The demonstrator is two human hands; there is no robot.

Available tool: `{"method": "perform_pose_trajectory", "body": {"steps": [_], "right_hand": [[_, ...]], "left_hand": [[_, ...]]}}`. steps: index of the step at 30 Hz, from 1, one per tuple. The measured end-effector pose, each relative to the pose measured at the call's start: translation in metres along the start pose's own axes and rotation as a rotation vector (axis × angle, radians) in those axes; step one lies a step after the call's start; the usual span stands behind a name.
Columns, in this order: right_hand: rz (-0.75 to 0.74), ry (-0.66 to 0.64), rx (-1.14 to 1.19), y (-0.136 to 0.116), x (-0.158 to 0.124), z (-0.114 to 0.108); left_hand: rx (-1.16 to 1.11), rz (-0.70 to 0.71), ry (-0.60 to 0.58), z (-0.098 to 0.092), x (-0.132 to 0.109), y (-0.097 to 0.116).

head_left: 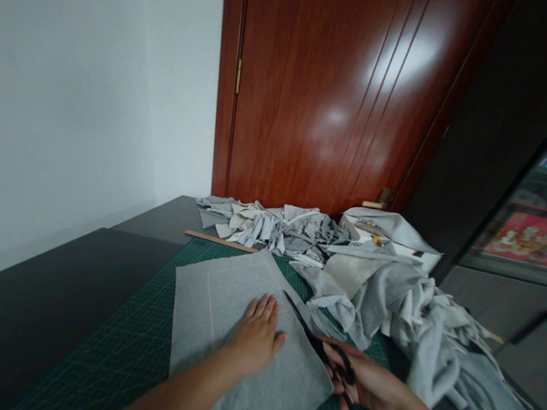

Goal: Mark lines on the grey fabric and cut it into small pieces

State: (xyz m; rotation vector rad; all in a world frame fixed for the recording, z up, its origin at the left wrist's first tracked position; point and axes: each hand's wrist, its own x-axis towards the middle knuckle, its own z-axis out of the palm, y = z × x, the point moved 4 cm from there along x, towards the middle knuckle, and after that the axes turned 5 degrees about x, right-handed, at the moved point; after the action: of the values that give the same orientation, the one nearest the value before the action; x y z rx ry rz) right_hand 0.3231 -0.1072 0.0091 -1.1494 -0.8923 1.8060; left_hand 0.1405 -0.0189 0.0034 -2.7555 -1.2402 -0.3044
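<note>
One risk: scissors (311,340), wrapped in my right fingers (345,409), could veer into gray cloth (221,305) should it slide under light pressure. My left fingers (268,305) lie extended, gripping nothing, flat atop cloth; its right edge runs beside right fingers. Green mat (128,333) beneath, on bench (69,280); scrap pile (260,229) beyond.

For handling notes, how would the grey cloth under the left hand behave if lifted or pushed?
The grey cloth would probably droop: fabric heaped beside it folds softly. It looks thin-edged, so likely light. Lying flat, it may wrinkle when pushed.
</note>
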Motion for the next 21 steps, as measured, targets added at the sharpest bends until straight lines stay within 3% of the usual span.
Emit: {"method": "perform_pose_trajectory", "body": {"steps": [10,21], "right_hand": [[0.014,0.033,-0.051,-0.009,0.016,0.0],[0.01,0.003,-0.091,-0.012,0.015,-0.001]], "left_hand": [[0.009,-0.002,0.005,0.002,0.0,-0.001],[0.006,-0.005,-0.044,-0.005,-0.001,0.001]]}}
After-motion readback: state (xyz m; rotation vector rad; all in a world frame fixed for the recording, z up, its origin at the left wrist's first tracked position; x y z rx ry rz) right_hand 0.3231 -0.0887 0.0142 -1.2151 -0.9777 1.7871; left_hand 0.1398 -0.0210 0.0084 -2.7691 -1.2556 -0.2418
